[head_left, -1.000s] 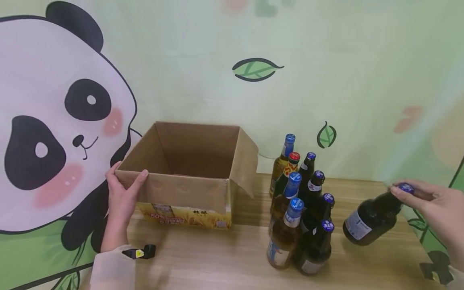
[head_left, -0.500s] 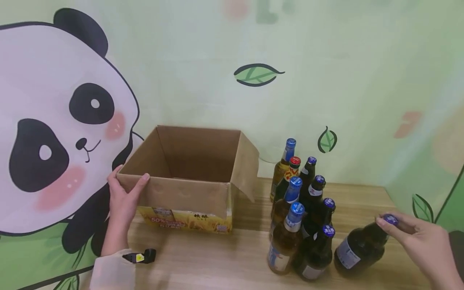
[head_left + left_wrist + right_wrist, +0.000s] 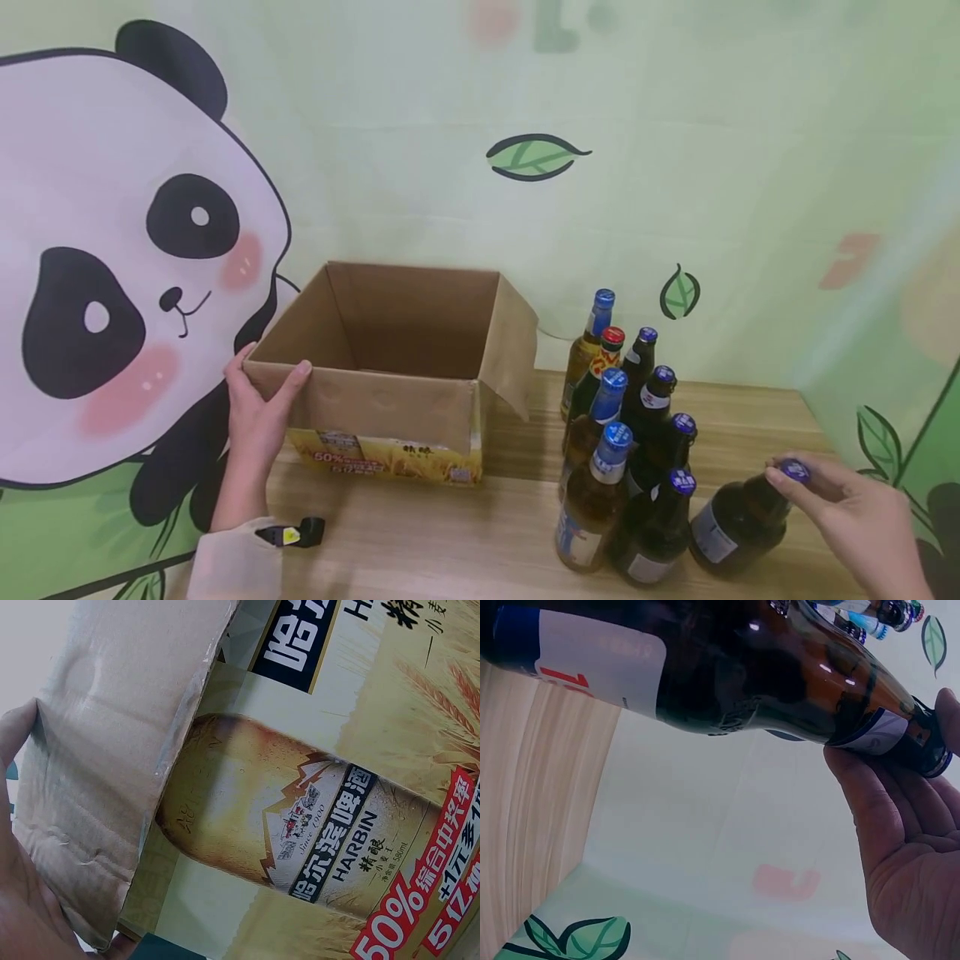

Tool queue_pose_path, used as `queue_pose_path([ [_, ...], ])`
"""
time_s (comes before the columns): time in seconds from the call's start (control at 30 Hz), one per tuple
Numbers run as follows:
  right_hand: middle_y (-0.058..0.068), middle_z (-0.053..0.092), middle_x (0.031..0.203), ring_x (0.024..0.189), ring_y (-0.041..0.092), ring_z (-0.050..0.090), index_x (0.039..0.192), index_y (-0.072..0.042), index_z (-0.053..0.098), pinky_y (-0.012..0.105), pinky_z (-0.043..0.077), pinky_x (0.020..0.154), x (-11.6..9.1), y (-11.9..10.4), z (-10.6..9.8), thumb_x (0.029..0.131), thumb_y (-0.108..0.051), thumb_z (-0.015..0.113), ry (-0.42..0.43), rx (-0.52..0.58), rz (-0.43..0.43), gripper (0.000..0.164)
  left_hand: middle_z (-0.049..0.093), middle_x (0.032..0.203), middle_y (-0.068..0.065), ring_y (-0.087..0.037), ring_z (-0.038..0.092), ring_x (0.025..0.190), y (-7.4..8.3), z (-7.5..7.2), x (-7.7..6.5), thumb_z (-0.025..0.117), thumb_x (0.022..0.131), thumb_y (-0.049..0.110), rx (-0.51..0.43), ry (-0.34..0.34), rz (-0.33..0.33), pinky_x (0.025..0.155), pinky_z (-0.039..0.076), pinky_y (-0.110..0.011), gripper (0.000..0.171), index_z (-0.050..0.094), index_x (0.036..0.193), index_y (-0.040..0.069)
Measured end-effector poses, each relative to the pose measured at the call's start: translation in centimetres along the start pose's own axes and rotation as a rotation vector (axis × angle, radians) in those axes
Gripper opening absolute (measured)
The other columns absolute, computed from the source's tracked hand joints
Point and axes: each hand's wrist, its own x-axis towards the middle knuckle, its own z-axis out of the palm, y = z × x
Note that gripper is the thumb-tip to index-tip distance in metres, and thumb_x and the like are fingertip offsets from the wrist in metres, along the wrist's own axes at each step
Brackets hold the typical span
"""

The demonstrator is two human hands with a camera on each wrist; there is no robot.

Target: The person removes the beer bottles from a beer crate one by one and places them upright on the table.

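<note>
My left hand (image 3: pixel 258 412) grips the near left corner of a cardboard box (image 3: pixel 386 408) whose top stands open. In the left wrist view, the flap (image 3: pixel 112 750) lies between its thumb and fingers, above the printed beer picture. At the right, my right hand (image 3: pixel 855 508) pinches a dark beer bottle (image 3: pixel 742 521) by the neck, just under its blue cap. The bottle leans to the right, close beside a group of standing bottles. The right wrist view shows its white label (image 3: pixel 604 667) and the fingers on its neck. Whether its base touches the table I cannot tell.
Two rows of beer bottles stand right of the box, among them a clear-brown one with a blue cap (image 3: pixel 592 508), a red-capped one (image 3: pixel 606 358) and a dark one (image 3: pixel 652 533). The wooden table (image 3: pixel 420 533) meets a panda-printed wall cloth (image 3: pixel 420 192).
My right hand has brought the dark bottle down and to the left, from over the table's right side to beside the group. The left hand keeps its grip on the box.
</note>
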Motion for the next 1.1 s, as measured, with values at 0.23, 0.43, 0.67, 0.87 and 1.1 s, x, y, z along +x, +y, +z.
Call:
queue_pose_path([
  [0.23, 0.015, 0.074, 0.107, 0.096, 0.040, 0.070, 0.110, -0.009, 0.077, 0.022, 0.053, 0.063, -0.1, -0.2, 0.3, 0.089, -0.051, 0.073, -0.010, 0.005, -0.032, 0.047, 0.024, 0.159, -0.004, -0.032, 0.028, 0.144, 0.0, 0.0, 0.0, 0.074, 0.086, 0.054, -0.017, -0.016, -0.016, 0.116, 0.022, -0.061, 0.094, 0.013, 0.155, 0.039],
  [0.43, 0.021, 0.068, 0.121, 0.104, 0.045, 0.067, 0.117, -0.009, 0.075, 0.053, 0.056, 0.074, -0.1, -0.6, 0.4, 0.088, -0.058, 0.070, -0.091, 0.018, -0.008, 0.057, 0.024, 0.159, -0.004, -0.031, 0.028, 0.144, 0.0, 0.1, 0.1, 0.074, 0.086, 0.054, -0.021, -0.017, -0.012, 0.116, 0.022, -0.061, 0.093, 0.013, 0.155, 0.039],
  [0.67, 0.025, 0.066, 0.124, 0.104, 0.048, 0.066, 0.125, -0.008, 0.069, 0.057, 0.057, 0.074, 0.0, -0.5, 0.0, 0.092, -0.061, 0.062, -0.166, -0.005, -0.036, 0.064, 0.024, 0.159, -0.003, -0.030, 0.029, 0.144, -0.1, 0.4, 0.4, 0.075, 0.085, 0.054, -0.014, -0.008, -0.007, 0.116, 0.022, -0.060, 0.094, 0.014, 0.155, 0.039],
  [0.87, 0.027, 0.062, 0.128, 0.109, 0.053, 0.061, 0.135, -0.007, 0.060, 0.066, 0.052, 0.075, 0.7, -0.8, 0.1, 0.102, -0.049, 0.053, -0.197, -0.012, -0.186, 0.053, 0.025, 0.159, -0.006, -0.032, 0.029, 0.143, 0.5, 0.3, 1.2, 0.074, 0.085, 0.056, 0.029, -0.021, 0.014, 0.116, 0.021, -0.061, 0.096, 0.013, 0.157, 0.036],
  [1.1, 0.033, 0.051, 0.140, 0.112, 0.059, 0.052, 0.156, -0.010, 0.037, 0.072, 0.041, 0.084, 1.6, -1.6, 0.7, 0.106, -0.024, 0.051, -0.042, -0.104, -0.499, 0.053, 0.021, 0.163, -0.016, -0.039, 0.024, 0.147, 1.5, -0.6, 1.5, 0.068, 0.088, 0.060, 0.228, -0.038, 0.102, 0.113, 0.021, -0.068, 0.102, 0.008, 0.162, 0.026],
])
